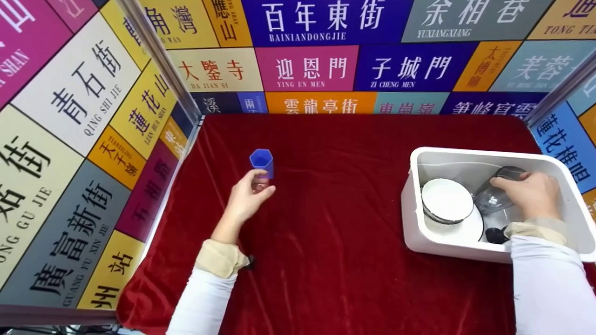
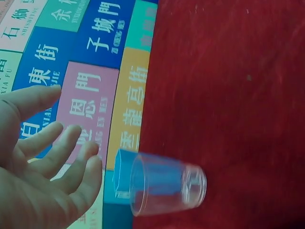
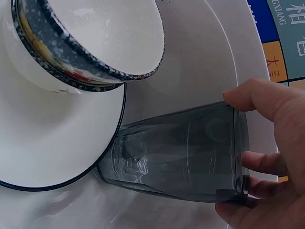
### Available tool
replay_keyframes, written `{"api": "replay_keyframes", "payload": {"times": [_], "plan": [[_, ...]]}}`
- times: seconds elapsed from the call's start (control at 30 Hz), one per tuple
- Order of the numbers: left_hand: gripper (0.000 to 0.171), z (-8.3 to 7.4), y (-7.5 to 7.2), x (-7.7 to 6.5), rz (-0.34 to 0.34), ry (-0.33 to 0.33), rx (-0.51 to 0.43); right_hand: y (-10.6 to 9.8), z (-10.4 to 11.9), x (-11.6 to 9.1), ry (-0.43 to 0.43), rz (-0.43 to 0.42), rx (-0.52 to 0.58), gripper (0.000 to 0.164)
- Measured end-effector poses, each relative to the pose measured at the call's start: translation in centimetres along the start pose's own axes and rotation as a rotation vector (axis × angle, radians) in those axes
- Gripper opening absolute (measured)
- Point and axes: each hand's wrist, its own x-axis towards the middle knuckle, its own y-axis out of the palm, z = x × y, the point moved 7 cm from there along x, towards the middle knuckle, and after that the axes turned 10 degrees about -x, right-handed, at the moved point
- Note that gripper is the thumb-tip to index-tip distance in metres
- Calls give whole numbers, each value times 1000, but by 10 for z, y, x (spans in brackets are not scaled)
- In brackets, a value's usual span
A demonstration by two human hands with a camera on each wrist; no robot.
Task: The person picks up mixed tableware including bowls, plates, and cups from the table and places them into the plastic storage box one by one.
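My left hand [image 1: 249, 197] is beside a small clear cup [image 2: 167, 183], fingers spread and relaxed; the left wrist view shows a gap between fingertips and cup. Just behind this cup stands a blue hexagonal cup [image 1: 261, 160]. On the right, my right hand [image 1: 535, 193] reaches into a white bin [image 1: 421, 237] and grips a smoky grey glass [image 3: 176, 152] by its rim, thumb on one side and fingers on the other. The glass lies tilted in the bin, its base by a white dark-rimmed plate [image 3: 57, 138].
Speckled-rim bowls [image 1: 447, 200] sit stacked on the plate inside the bin. Dark red cloth [image 1: 335, 223] covers the table. Panels with street names [image 1: 309, 67] wall in the back and sides.
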Motion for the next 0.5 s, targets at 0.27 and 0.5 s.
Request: {"api": "replay_keyframes", "payload": {"times": [0.27,0.5], "plan": [[44,9,-16,0,-73,67,205,-2,1,1,10,27,-5,95],[48,15,-18,2,-88,59,220,0,1,-1,14,51,0,98]]}}
